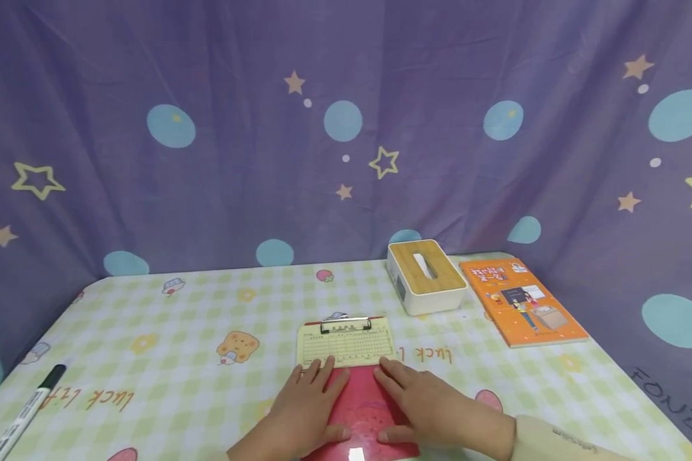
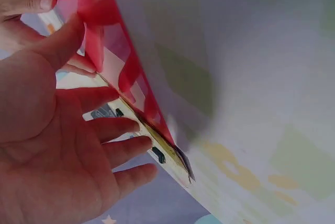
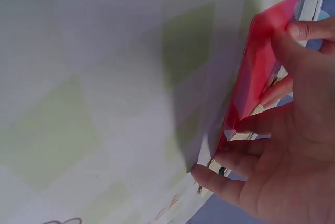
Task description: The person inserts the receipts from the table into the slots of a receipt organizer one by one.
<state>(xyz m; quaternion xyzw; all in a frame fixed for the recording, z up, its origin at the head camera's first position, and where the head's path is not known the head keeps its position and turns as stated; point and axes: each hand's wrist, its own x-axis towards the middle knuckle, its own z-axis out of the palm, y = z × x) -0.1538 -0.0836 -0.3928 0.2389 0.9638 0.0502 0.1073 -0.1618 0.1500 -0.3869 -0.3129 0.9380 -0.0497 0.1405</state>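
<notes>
A red clipboard [image 1: 362, 400] lies on the table in front of me, its metal clip [image 1: 346, 325] at the far end. Under the clip is a pale yellow printed form [image 1: 346, 347], which covers the far part of the board. My left hand [image 1: 307, 410] rests on the clipboard's left side, fingers spread and pointing away, fingertips by the form's near edge. On the right side my right hand [image 1: 432, 403] lies in the same way. Both thumbs point inward over the red surface, with a gap between them. In the left wrist view the red board [image 2: 128, 62] shows beyond the straight fingers.
A white tissue box [image 1: 432, 301] with a wooden lid stands at the back right. Beside it lies an orange book [image 1: 525, 304]. A marker [image 1: 25, 410] with a dark cap is at the left. Behind the checked tablecloth [image 1: 190, 339] hangs a purple curtain [image 1: 236, 186].
</notes>
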